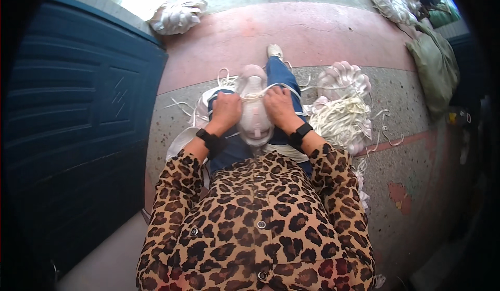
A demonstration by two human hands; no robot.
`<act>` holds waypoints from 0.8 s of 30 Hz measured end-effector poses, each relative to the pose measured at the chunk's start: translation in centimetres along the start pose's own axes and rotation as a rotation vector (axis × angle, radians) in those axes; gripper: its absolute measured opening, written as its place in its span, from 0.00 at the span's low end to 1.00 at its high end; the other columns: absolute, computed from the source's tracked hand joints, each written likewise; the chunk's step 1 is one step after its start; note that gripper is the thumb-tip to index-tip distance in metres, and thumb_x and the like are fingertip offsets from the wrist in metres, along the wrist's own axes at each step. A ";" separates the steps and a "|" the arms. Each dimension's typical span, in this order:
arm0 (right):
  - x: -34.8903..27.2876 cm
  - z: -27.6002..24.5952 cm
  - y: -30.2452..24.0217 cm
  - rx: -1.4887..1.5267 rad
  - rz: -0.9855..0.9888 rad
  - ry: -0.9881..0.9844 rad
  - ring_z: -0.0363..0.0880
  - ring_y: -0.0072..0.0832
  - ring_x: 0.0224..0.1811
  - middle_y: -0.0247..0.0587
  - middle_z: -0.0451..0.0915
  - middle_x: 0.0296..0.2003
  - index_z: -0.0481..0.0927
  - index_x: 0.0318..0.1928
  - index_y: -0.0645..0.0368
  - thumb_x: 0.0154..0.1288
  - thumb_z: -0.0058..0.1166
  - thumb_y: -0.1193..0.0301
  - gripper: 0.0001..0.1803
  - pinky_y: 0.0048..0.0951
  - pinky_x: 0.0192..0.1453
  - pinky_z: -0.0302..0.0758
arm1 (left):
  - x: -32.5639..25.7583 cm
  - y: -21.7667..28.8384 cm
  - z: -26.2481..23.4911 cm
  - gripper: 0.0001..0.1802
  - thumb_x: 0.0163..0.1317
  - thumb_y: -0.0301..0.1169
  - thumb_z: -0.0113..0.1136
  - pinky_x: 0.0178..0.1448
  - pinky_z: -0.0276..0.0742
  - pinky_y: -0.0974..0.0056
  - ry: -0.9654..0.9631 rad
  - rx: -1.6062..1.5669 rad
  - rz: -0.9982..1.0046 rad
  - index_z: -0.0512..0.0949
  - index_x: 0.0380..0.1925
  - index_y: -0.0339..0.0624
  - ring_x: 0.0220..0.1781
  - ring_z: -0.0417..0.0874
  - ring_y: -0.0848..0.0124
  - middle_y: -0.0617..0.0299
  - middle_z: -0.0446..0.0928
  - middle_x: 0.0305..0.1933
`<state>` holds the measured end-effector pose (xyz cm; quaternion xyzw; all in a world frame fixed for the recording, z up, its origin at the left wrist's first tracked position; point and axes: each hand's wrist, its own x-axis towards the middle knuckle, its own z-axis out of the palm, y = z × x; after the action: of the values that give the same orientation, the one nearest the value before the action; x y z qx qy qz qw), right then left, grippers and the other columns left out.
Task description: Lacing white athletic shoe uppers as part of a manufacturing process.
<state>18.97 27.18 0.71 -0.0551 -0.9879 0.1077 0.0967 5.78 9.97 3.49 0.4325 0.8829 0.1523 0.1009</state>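
Observation:
A pale pink-and-white shoe upper (255, 116) lies lengthwise between my thighs, its tongue end toward the far side. A white shoelace (253, 96) crosses it, with a loop rising by my right hand. My left hand (227, 108) is closed at the left side of the upper, fingers curled on the lace; its fingertips are partly hidden. On the other side my right hand (279, 106) is closed too, with the lace running over and around its fingers. Both wrists carry dark bands.
A heap of white laces (341, 119) and a bundle of nested pale uppers (344, 80) sit to my right. More pale uppers (195, 115) lie by my left leg. A blue door (78, 82) stands at left, another bundle (179, 15) beyond it. At right is a green-grey sack (433, 69).

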 end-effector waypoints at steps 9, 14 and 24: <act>-0.5 0.3 0.7 -0.035 0.137 0.072 0.76 0.36 0.47 0.37 0.79 0.36 0.84 0.29 0.53 0.56 0.57 0.66 0.07 0.43 0.50 0.68 | 1.8 0.7 0.2 0.09 0.55 0.34 0.62 0.44 0.73 0.47 0.043 0.185 0.138 0.82 0.20 0.44 0.39 0.79 0.54 0.55 0.82 0.27; -0.9 -1.9 -1.3 0.053 0.200 -0.085 0.74 0.36 0.49 0.39 0.80 0.39 0.87 0.33 0.57 0.61 0.60 0.53 0.19 0.45 0.51 0.67 | -1.0 1.2 0.5 0.10 0.59 0.40 0.64 0.45 0.67 0.49 0.168 0.386 0.176 0.80 0.25 0.48 0.44 0.77 0.58 0.60 0.80 0.30; -0.8 -0.3 0.7 0.205 0.088 -0.109 0.75 0.40 0.47 0.41 0.79 0.39 0.84 0.38 0.54 0.64 0.55 0.62 0.11 0.48 0.49 0.67 | -1.0 0.6 0.4 0.11 0.61 0.25 0.52 0.52 0.78 0.44 -0.165 -0.038 -0.089 0.81 0.39 0.37 0.52 0.78 0.47 0.48 0.83 0.44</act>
<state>19.88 27.84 0.66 -0.0821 -0.9722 0.2152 0.0434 7.01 9.59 3.40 0.4020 0.8869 0.1280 0.1882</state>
